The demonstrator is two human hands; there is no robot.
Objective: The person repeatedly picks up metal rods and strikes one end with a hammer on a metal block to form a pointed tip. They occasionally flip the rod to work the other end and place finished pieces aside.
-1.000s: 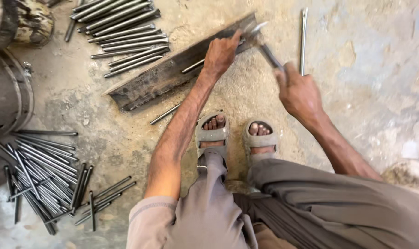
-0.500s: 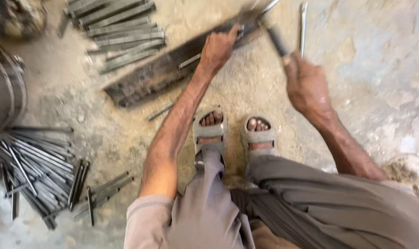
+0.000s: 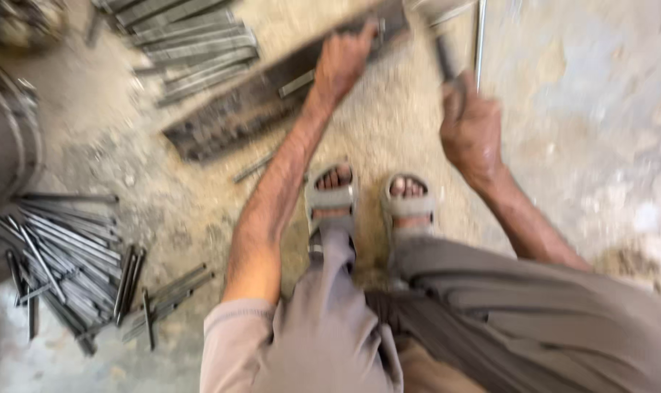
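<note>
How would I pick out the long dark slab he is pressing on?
Start at the two sandalled feet and follow the left hand up. It presses on a dark metal bar lying slantwise on the floor, broader and flatter than the thin grey rods bundled beside it.

Long dark iron bar (image 3: 272, 94) lies slanted on ground.

Squatting on the concrete floor (image 3: 585, 145), sandalled feet (image 3: 370, 196) side by side at centre. Ahead of the feet, a long metal bar (image 3: 258, 102) lying slantwise, left hand (image 3: 345, 62) pressed on its far end. Right hand (image 3: 470, 131) to the right of that, closed round a hammer handle (image 3: 444, 58) (head blurred). Beyond the bar, a row of rods (image 3: 188, 44); lower left, a loose pile of rods (image 3: 61, 262) beside a drum (image 3: 6, 138).
</note>
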